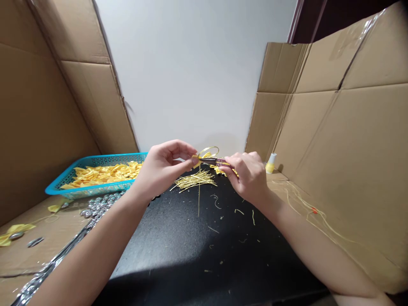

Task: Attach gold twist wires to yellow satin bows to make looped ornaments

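Note:
My left hand pinches a small yellow ribbon bow between thumb and fingertips. A gold cord loop arches up from the bow, and a pale strand hangs below it. My right hand is closed around a small purple-handled tool with dark narrow tips, which looks like thread snips. Its tips touch or sit right beside the bow; I cannot tell which. Below my hands lies a pile of short gold cords. More yellow pieces are partly hidden behind my right hand.
A blue basket of yellow bows stands at left, with silvery button-like pieces beside it. Thread scraps lie on the black tabletop. At right are a thread cone and loose yellow thread. Cardboard walls rise both sides.

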Tool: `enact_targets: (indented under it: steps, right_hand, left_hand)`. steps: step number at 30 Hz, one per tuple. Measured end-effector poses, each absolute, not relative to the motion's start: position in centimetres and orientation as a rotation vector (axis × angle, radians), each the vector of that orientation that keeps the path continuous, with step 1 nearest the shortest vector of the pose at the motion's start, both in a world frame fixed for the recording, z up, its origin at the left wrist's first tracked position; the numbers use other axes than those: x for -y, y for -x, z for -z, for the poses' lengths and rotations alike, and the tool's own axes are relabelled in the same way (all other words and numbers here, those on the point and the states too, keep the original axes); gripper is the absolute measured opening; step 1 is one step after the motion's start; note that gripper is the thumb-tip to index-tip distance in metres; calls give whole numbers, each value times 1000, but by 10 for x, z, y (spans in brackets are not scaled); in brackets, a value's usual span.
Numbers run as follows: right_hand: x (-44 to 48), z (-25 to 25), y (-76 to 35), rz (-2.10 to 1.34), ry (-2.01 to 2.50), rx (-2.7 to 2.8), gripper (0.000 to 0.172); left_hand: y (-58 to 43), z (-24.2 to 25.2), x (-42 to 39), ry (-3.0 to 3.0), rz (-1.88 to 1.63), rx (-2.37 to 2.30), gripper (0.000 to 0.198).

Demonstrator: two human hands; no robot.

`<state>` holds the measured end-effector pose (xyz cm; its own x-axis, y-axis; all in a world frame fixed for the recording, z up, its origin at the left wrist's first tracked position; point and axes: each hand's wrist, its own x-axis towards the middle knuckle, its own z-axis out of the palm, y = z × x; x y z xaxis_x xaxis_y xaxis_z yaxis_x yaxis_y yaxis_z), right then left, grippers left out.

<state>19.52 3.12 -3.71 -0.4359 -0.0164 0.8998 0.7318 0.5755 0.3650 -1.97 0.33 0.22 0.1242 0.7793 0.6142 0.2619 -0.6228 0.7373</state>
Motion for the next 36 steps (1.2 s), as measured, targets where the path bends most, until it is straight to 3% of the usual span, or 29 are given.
enact_targets:
  steps: [14,36]
  right_hand:
    - [-37,49,-204,804,553,1799,8]
    - [-42,47,-194,892,596,1841,9]
  left_hand:
    - [23,-2,-14,-1880,-1487,-1019,10]
    - [20,0,-11,-1915,-1456,-1008,11]
